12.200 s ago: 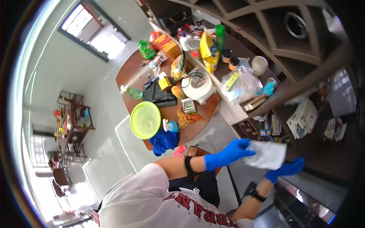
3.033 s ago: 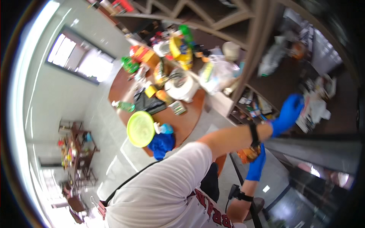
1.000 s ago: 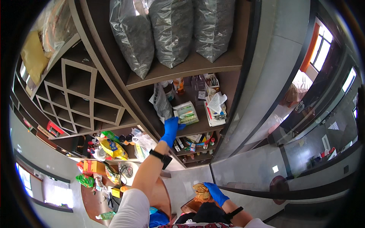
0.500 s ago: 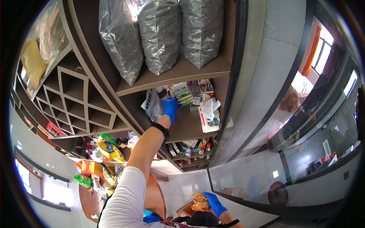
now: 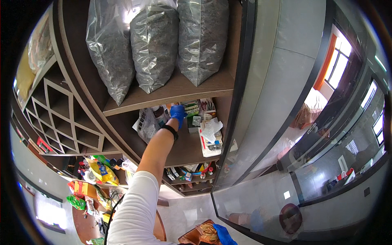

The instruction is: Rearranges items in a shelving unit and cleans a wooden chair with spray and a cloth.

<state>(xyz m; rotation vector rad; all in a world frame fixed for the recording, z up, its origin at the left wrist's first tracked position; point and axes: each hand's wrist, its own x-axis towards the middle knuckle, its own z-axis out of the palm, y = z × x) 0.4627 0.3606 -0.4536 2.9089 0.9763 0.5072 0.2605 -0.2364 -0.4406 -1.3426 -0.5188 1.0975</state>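
Observation:
My left hand [image 5: 177,114], in a blue glove, reaches into the middle shelf of a dark wood cabinet. It is among small boxes near the back, and its fingers are hidden behind the glove's back. Close by on its left are a clear plastic bag [image 5: 147,127] and a white container [image 5: 160,117]. Green-and-white boxes [image 5: 191,108] lie just to its right. Down at the lower edge my right hand [image 5: 224,234], also gloved in blue, is closed on a crumpled orange patterned cloth [image 5: 208,234]; only part of that hand shows.
Three clear bags of dark grey material [image 5: 154,53] stand on the shelf above. A white tissue [image 5: 211,130] tops stacked boxes at the right. Bottles and boxes fill the lower shelf [image 5: 192,169]. Left are a diamond-shaped rack [image 5: 65,116] and a cluttered round table [image 5: 80,222].
My left hand has gone deeper among the boxes. The view has shifted, so the shelves sit lower and further left. My right hand and the cloth have dropped toward the lower edge.

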